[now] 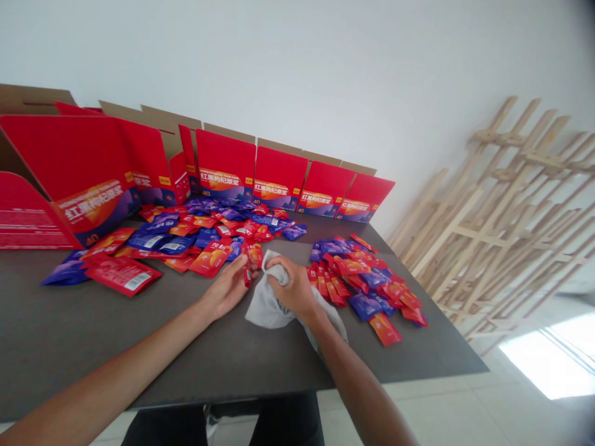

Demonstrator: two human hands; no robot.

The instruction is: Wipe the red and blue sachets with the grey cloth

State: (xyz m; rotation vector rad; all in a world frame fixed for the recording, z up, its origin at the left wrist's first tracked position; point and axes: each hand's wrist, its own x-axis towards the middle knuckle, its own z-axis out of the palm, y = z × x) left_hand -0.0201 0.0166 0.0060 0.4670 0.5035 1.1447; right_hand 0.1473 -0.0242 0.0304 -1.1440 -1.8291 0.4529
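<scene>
Bright overall, with soft, even light washing across the plain white wall (297, 80). Strongest at the lower right, blown out to near-white in a glaring slanted patch (553, 359) by the pale tiled floor (450, 409). Dull and mostly free of glare on the flat dark grey tabletop (199, 353). Shaded inside the open red cardboard box (93, 161) at far left. Readable in large lettering there, softer in fine print on the small flat red and purple sachets (211, 257). Stretched and slanted by wide-angle distortion, smeared along the pale slatted wooden frames (511, 229), darkened at the right-hand corners.
</scene>
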